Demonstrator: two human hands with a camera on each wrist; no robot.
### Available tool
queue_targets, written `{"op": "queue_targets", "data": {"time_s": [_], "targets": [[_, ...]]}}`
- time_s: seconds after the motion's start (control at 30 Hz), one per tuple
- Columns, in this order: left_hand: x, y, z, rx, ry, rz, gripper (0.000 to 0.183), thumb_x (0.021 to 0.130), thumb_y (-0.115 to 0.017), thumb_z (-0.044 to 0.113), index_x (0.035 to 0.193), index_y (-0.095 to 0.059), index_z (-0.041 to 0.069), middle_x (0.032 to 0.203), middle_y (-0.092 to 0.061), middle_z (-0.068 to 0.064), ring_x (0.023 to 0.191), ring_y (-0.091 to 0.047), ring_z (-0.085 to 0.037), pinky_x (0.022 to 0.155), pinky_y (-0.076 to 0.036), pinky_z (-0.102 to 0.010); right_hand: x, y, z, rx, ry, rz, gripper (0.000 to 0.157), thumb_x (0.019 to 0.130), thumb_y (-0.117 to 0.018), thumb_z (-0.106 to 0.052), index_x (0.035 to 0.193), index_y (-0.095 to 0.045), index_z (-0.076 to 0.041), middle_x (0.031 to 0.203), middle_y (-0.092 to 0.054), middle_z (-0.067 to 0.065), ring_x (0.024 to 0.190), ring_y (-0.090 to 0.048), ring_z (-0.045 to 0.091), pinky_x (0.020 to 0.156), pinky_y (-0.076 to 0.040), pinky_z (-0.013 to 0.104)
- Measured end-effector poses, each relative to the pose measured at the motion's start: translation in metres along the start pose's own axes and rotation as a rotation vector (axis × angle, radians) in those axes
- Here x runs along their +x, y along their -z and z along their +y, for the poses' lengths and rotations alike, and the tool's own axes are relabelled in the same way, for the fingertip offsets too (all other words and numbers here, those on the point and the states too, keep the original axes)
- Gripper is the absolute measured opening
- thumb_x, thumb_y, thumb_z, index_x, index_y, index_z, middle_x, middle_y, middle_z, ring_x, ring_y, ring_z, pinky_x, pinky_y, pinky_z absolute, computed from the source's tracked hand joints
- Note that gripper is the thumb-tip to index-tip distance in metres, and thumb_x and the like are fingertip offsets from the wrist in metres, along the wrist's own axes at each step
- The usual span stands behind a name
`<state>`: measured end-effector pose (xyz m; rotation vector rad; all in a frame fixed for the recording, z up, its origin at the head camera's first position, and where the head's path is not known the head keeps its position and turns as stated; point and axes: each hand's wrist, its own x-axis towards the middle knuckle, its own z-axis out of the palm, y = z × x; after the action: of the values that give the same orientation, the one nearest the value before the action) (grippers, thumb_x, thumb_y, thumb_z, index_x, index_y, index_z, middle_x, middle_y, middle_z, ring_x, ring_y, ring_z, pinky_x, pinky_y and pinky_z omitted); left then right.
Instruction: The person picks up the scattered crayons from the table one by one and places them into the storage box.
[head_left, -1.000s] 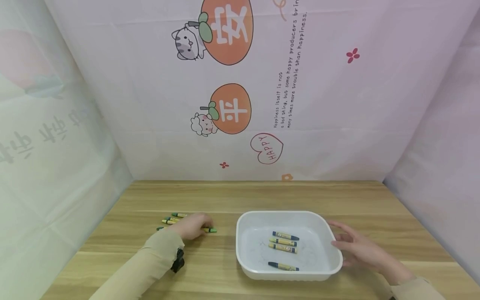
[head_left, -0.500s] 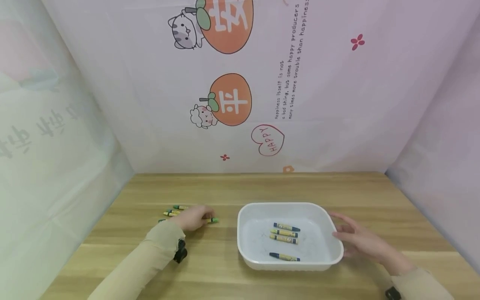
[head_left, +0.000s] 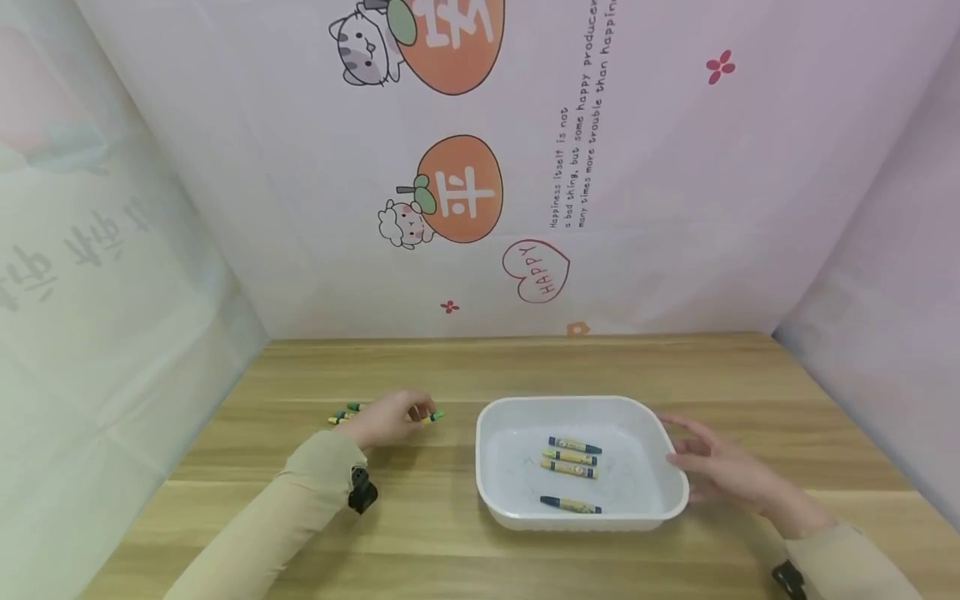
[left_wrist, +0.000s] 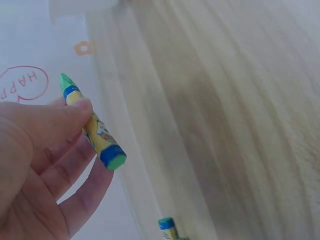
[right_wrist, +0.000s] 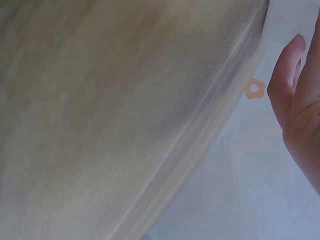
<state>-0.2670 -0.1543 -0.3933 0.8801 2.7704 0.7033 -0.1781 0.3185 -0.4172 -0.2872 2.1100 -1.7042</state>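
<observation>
A green crayon point(left_wrist: 102, 134) in a yellow and blue wrapper is pinched between the thumb and fingers of my left hand point(head_left: 390, 417). Its pointed green tip sticks out beyond the fingers, toward the tray. Under and beside that hand, a few more crayons point(head_left: 343, 417) lie on the table, partly hidden by it. My right hand point(head_left: 723, 471) rests against the right side of the white plastic tray point(head_left: 577, 523), thumb at the rim and fingers extended along the outer wall. Inside the tray lie several crayons, among them a dark one point(head_left: 572, 505) set apart near the front.
The wooden table point(head_left: 420, 533) ends at a printed white cloth backdrop point(head_left: 637, 250). Cloth walls also stand at the left and right. A loose crayon point(left_wrist: 168, 228) shows at the bottom of the left wrist view.
My left hand has raised the green crayon from among the others and shifted slightly right with it. My right hand stays at the tray. The head view has tilted down a little.
</observation>
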Motion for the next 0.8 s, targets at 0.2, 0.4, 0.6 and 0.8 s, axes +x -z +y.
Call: {"op": "queue_targets", "data": {"time_s": [0.2,0.4,0.6,0.8], "targets": [[-0.001,0.002,0.011,-0.075,0.023,-0.014,0.021,0.087,-0.064,0.003,0.108,-0.065,0.009,0.096,-0.063,-0.002,0.089,-0.060,-0.015,0.074,-0.053,-0.030,0.000,0.000,0.002,0.003,-0.006,-0.006,0.055,0.096,-0.053,-0.017,0.141,-0.029,-0.038,0.127,-0.035,0.038,0.097,-0.062,0.022,0.078,-0.055,0.047],[0.001,0.009,0.024,-0.128,-0.016,-0.041,0.020,0.088,-0.065,0.007,0.108,-0.064,0.009,0.096,-0.063,-0.004,0.088,-0.060,-0.014,0.068,-0.051,-0.025,-0.001,0.000,0.001,-0.003,-0.012,0.001,0.057,0.096,-0.053,-0.017,0.144,-0.027,-0.034,0.129,-0.032,0.040,0.096,-0.062,0.022,0.078,-0.055,0.047],[0.013,0.017,0.049,-0.139,-0.063,-0.058,0.022,0.089,-0.065,0.011,0.111,-0.065,0.011,0.099,-0.063,-0.001,0.090,-0.060,-0.012,0.068,-0.052,-0.023,-0.002,-0.001,-0.001,-0.018,-0.017,0.006,0.059,0.096,-0.054,-0.018,0.146,-0.025,-0.031,0.129,-0.032,0.041,0.095,-0.062,0.022,0.078,-0.056,0.046],[0.034,0.024,0.098,-0.084,-0.099,-0.102,0.023,0.087,-0.067,0.013,0.110,-0.065,0.010,0.101,-0.065,0.001,0.094,-0.061,-0.012,0.075,-0.052,-0.021,-0.002,-0.001,-0.001,-0.020,-0.022,0.013,0.056,0.096,-0.054,-0.018,0.141,-0.031,-0.040,0.129,-0.032,0.040,0.095,-0.062,0.022,0.078,-0.056,0.046]]}}
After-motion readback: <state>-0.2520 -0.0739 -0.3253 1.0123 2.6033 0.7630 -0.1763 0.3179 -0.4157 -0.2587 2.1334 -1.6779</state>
